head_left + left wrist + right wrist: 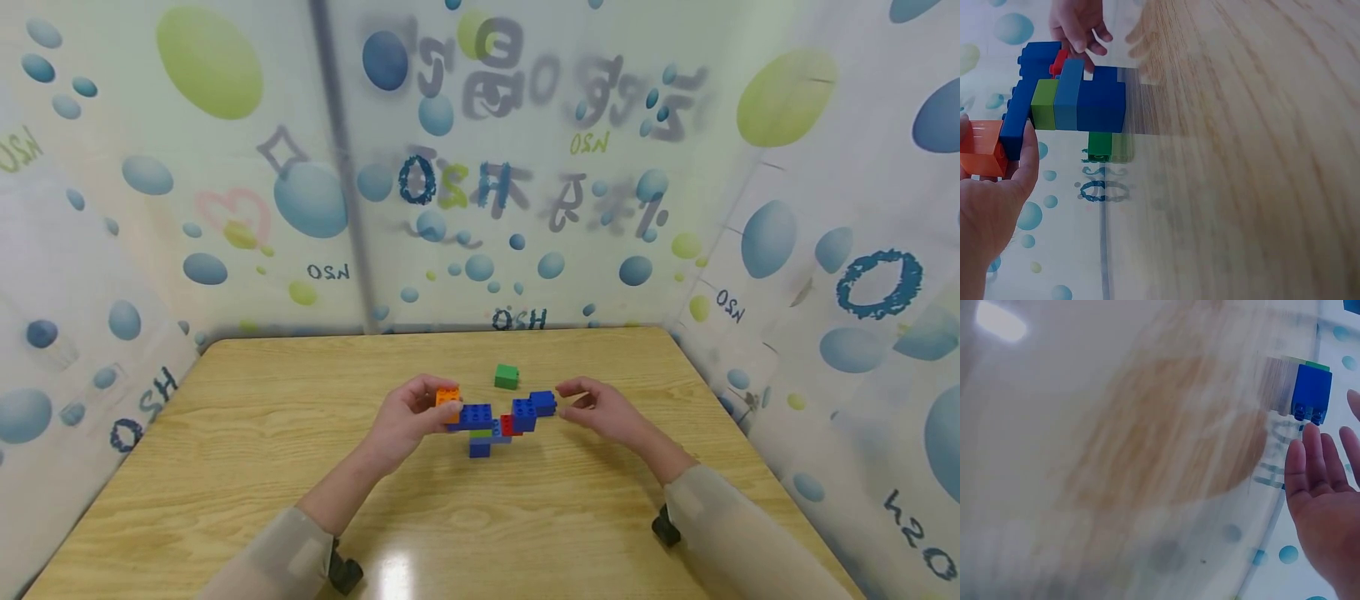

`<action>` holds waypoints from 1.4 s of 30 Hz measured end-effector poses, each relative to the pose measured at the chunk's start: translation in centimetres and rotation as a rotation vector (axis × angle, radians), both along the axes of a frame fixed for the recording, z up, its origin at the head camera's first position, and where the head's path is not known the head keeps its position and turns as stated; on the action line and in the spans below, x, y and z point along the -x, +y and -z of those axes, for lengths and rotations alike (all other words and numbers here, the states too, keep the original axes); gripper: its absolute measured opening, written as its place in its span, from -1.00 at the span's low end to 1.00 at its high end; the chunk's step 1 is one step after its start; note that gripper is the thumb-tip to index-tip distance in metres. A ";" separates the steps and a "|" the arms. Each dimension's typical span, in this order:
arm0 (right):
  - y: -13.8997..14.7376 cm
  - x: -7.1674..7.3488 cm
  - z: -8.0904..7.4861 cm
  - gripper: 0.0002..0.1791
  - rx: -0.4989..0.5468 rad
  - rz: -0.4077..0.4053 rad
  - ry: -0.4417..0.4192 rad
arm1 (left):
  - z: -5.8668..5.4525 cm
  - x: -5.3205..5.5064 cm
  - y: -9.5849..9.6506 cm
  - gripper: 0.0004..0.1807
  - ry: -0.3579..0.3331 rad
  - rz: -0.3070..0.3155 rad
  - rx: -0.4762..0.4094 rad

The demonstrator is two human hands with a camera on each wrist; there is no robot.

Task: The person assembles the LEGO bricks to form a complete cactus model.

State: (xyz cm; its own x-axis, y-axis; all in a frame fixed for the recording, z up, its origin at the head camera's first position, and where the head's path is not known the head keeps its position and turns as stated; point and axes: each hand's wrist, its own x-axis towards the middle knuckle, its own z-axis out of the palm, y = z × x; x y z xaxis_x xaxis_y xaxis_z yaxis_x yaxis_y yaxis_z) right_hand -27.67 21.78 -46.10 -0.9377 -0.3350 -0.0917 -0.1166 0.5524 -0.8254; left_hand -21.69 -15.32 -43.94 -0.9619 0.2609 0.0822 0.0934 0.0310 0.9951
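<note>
A model of toy building bricks in blue, light blue, red, lime and orange stands over the middle of the table, a dark blue brick (480,449) lowest. My left hand (401,423) pinches the orange brick (448,395) at its left end, beside a long blue brick (476,414). In the left wrist view the lime brick (1043,105) and light blue brick (1067,97) sit in a row. My right hand (606,410) is just off the right-end blue brick (543,403), fingers apart and holding nothing. The right wrist view shows its fingers below that brick's studs.
A loose green brick (506,377) lies on the wooden table (285,392) behind the model. A patterned curtain (480,250) with dots and lettering hangs along the table's back and both sides.
</note>
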 end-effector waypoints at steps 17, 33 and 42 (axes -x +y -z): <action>-1.4 1.9 1.0 -0.45 -0.073 -0.024 0.002 | -0.1 0.0 -0.1 -0.57 -0.020 -0.003 -0.006; -2.3 2.3 0.9 -0.53 -0.118 -0.012 -0.010 | -0.1 0.0 0.0 -0.58 -0.019 -0.013 0.006; -2.3 2.0 0.9 -0.60 -0.135 0.004 0.006 | 0.0 0.1 0.0 -0.58 -0.018 -0.009 0.002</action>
State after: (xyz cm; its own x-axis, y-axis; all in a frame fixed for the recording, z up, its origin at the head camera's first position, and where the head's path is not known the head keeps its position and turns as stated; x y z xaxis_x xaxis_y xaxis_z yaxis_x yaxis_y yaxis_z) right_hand -29.71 19.53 -46.96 -0.9397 -0.3164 -0.1299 -0.1192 0.6589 -0.7427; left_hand -21.75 -15.34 -43.92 -0.9655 0.2524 0.0640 0.0748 0.0334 0.9966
